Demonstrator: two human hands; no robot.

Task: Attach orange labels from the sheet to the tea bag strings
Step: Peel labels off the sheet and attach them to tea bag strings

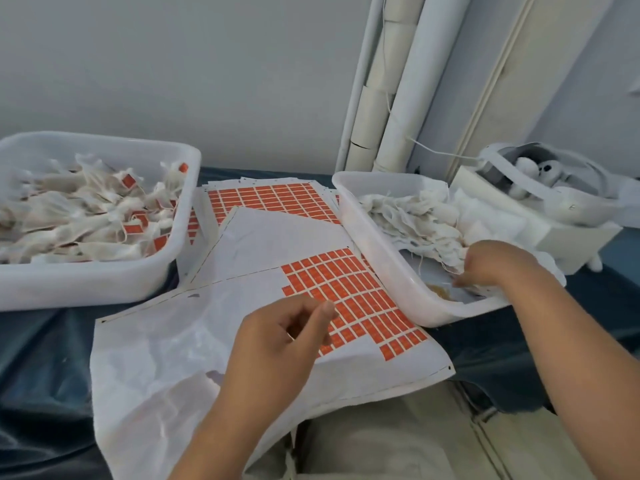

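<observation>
— Several rows of orange labels (349,299) remain on the label sheet (173,341); where does it lie?
— At the desk's (41,341) near edge, its front part hanging over the person's lap.
— And the hands?
— The left hand (280,337) hovers over the labels, fingers curled, thumb near the forefinger; I cannot tell whether it pinches a label. The right hand (491,268) reaches into the right tub (381,271), fingertips down among the plain tea bags (415,216); its grasp is hidden.
— Where is that tub?
— Toward the desk's right side, against the sheet's right edge.
— Anything else?
— A left tub (104,285) at the desk's left edge holds labelled tea bags (86,209). A second sheet (270,199) lies between the tubs, toward the far edge.
</observation>
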